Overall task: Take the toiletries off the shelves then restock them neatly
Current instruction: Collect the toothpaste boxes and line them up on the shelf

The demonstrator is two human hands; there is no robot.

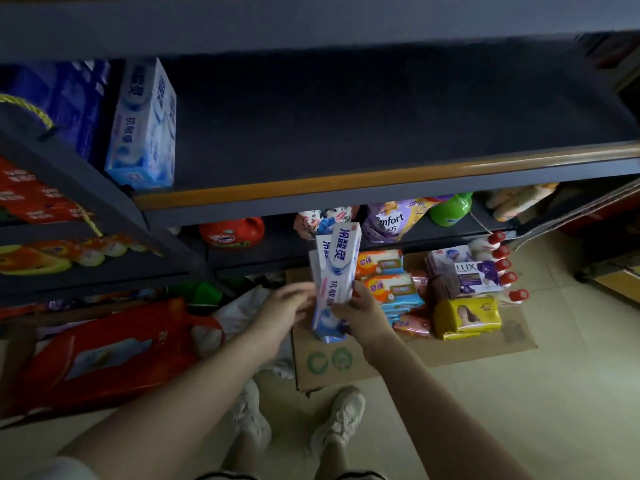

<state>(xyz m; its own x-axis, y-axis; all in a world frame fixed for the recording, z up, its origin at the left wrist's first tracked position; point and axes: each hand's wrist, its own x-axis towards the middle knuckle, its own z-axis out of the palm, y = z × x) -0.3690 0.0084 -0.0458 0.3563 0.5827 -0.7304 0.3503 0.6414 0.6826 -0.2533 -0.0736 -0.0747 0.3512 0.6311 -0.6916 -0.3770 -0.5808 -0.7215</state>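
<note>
both forearms reach forward over two pale sneakers (301,420) on the tiled floor. right hand (363,311) grips a bundle of toothpaste boxes (334,275), held upright below the shelf (381,133); left hand (287,306) touches the bundle's left side, its fingers blurred, grip uncertain. more matching boxes (143,126) stand at the shelf's left end. soap packs (467,317) and wipes lie on flattened cardboard (346,362) on the floor.

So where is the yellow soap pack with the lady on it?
In the head view, the yellow soap pack lies on the flat brown cardboard on the floor, right of the hands, just below the purple LUX box.
</note>
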